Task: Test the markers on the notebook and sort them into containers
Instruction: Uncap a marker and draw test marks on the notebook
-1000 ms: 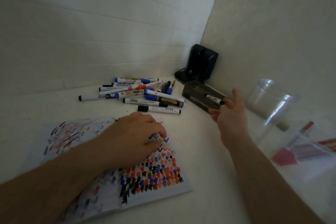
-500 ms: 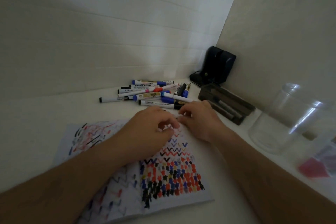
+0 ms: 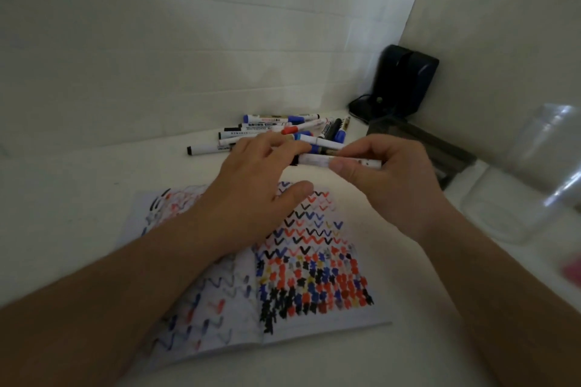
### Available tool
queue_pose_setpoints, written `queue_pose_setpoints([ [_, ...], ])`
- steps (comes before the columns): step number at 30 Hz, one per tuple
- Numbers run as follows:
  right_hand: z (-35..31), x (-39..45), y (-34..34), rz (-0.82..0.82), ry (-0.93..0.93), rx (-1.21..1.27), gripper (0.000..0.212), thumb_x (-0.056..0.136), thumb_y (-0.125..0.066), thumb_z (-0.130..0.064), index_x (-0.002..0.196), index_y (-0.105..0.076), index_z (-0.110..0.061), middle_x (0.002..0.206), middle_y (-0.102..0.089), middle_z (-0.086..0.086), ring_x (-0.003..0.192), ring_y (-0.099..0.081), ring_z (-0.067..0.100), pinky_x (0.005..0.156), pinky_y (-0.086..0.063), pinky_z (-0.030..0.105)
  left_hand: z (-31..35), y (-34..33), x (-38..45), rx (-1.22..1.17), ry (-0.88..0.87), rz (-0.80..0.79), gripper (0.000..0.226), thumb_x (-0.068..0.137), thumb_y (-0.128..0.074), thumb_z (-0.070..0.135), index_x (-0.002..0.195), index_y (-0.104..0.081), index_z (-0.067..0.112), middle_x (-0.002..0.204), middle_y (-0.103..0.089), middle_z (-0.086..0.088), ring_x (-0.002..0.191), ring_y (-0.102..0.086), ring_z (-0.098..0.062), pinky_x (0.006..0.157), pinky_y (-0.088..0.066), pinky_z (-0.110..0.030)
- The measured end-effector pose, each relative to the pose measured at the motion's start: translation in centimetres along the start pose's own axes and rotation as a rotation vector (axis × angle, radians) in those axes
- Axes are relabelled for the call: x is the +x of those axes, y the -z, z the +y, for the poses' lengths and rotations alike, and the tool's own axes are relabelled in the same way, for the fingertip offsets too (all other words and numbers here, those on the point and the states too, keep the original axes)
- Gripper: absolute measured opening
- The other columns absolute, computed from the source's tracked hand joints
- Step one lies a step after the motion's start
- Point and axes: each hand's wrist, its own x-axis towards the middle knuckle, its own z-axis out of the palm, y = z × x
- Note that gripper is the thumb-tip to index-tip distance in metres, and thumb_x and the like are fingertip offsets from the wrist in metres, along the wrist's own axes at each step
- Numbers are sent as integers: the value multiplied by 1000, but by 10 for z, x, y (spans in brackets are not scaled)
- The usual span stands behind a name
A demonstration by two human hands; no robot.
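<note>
Presently: fresh marker raised for uncapping, above the notebook's far edge.

Right hand (image 3: 396, 179) pinches the white marker (image 3: 341, 161) by its barrel, level and clear of the page. Left hand (image 3: 251, 185) has its fingers at the dark cap end; whether they grip it cannot be told, the thumb hanging loose. Advise a straight pull on the cap, barrel held firm, then a short stroke on bare paper of the notebook (image 3: 314, 308). Marker pile (image 3: 270, 132) lies just beyond both hands; dark tray (image 3: 440, 148) and clear container (image 3: 528, 185) to the right.
</note>
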Motion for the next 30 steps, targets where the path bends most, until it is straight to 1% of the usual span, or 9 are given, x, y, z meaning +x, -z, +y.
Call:
queue_pose_setpoints([
  [2,-2,-4,-7,-34,-4,239,17,73,-82,-30,83,-76,-17,72,-72,-3,61,-64,10,56,-51,20,0,0,1,30,-76,7,52,101,-38,60,144,-51,36,140,-54,9,127,-44,-13,105,-37,-35],
  [4,-1,-7,-17,-49,-44,463,19,74,-80,-27,78,-68,-13,63,-63,2,54,-51,13,52,-44,24,1,2,1,62,-167,43,49,103,-37,54,131,-66,26,123,-67,5,108,-57,-13,89,-47,-38],
  [7,-3,-10,-29,-134,-139,719,24,92,-69,-16,75,-53,-12,61,-45,9,53,-33,19,48,-29,28,10,4,-1,-47,-147,16,39,109,-39,40,134,-62,22,114,-70,5,97,-61,-8,85,-49,-31],
  [9,-3,-12,-33,-182,-123,683,23,99,-60,-14,79,-51,-10,60,-43,7,50,-31,18,45,-27,25,17,5,-7,-154,-113,-99,38,109,-34,41,137,-54,27,102,-63,16,87,-57,2,78,-44,-18],
  [11,-3,-13,-36,-192,-115,621,19,101,-59,-18,85,-54,-9,60,-42,7,48,-31,17,43,-25,26,18,6,-11,-180,-118,-196,45,105,-28,50,144,-45,35,104,-62,19,89,-58,4,78,-44,-13],
  [14,0,-14,-37,-214,-136,598,21,104,-56,-21,84,-54,-14,58,-42,7,45,-30,19,44,-21,28,11,9,-9,-182,-107,-249,41,108,-33,43,148,-41,39,121,-68,9,98,-63,-7,88,-51,-33],
  [18,1,-14,-38,-186,-122,627,10,102,-54,-12,93,-54,-10,60,-45,7,44,-34,16,42,-27,24,11,10,-8,-201,-85,-299,36,108,-31,45,142,-42,41,120,-69,5,100,-65,-15,90,-52,-44],
  [28,5,-12,-37,-194,-27,735,5,95,-51,-6,97,-56,-7,56,-43,6,41,-30,16,41,-22,26,10,11,-2,-320,-31,-300,31,106,-36,55,134,-47,53,115,-70,10,101,-67,-15,93,-54,-46],
  [30,6,-11,-36,-213,10,703,7,91,-53,-8,96,-57,-7,57,-43,6,41,-30,16,41,-24,26,10,11,-3,-340,-24,-309,26,106,-37,54,130,-46,52,96,-70,18,86,-67,-9,81,-55,-39],
])
